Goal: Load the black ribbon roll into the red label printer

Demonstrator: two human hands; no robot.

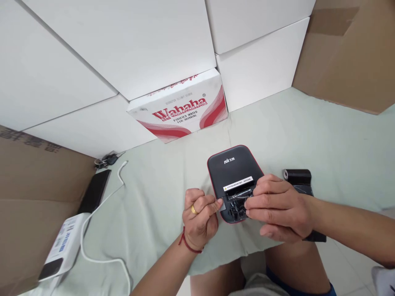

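Observation:
A black device (230,170) with a red edge and a white warning label (238,184) lies on the pale green cloth. Its near end has an open recess, with crumpled clear film (239,205) over it. My left hand (202,216), with a ring and a red cord at the wrist, is closed at the device's left edge, its fingertips on a small grey piece (222,204). Over the right side of the recess, my right hand (280,207) has its fingers pressed together at the film. Its fingertips partly cover the recess.
A black roll (298,176) lies behind my right wrist, its sheet running toward me. A Wahaha box (185,113) stands ahead against white boxes (256,74). At left are keys (108,159), a black box (95,191), a white device (66,242) and a white cable (101,260). Cardboard (348,57) stands at right.

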